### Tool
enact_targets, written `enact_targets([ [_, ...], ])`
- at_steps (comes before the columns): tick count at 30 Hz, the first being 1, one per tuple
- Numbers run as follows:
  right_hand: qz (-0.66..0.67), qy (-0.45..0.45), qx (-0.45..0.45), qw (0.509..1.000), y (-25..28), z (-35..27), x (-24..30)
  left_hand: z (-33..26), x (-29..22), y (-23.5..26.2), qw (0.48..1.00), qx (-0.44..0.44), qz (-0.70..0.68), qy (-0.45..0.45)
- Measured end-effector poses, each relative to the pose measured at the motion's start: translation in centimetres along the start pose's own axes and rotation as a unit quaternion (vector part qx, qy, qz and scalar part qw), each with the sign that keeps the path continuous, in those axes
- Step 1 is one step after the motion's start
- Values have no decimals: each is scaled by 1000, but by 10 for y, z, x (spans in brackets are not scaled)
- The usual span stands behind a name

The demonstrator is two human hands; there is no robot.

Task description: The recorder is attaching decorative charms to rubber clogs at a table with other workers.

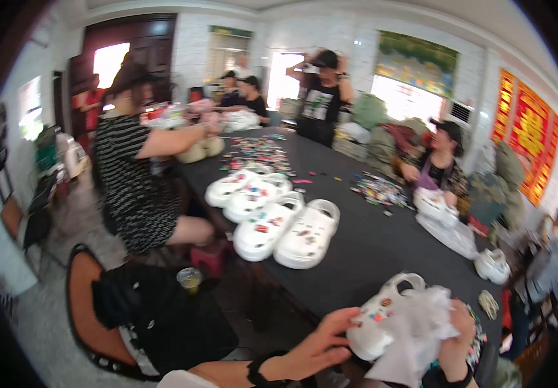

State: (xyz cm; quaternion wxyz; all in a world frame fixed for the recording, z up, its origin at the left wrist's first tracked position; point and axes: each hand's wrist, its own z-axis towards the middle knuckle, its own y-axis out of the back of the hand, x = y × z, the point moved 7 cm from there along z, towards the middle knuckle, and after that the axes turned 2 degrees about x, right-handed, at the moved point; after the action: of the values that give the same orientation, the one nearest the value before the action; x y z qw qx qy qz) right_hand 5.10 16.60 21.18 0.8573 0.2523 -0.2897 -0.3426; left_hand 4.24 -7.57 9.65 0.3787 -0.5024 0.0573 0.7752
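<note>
At the near table edge, a white clog (372,339) with colourful charms on its top sits in front of me. My left hand (323,343) is open, fingers stretched apart, its fingertips at the clog's left side. My right hand (460,333) is closed on a crumpled, thin white sheet (421,333), which looks like a plastic bag or tissue and covers the clog's right part. Whether a second clog lies beneath the sheet is hidden. Several more white clogs (308,236) decorated with charms stand in a row further left.
Loose small charms (256,155) lie in piles on the dark table (363,249). People sit and stand around it, one person (140,155) at the left handling pale clogs. A chair (85,317) with a black bag and a cup (189,279) are at my left.
</note>
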Motion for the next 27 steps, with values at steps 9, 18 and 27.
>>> enact_targets([
  [9,40,62,164,984,-47,-21,49,24,6,-40,990,59,18,-125],
  [18,378,-145,207,891,-46,-39,71,27,22,-3,1000,1,-5,-3],
  [27,75,-83,205,972,-39,-28,83,23,-13,-34,962,72,212,-157],
])
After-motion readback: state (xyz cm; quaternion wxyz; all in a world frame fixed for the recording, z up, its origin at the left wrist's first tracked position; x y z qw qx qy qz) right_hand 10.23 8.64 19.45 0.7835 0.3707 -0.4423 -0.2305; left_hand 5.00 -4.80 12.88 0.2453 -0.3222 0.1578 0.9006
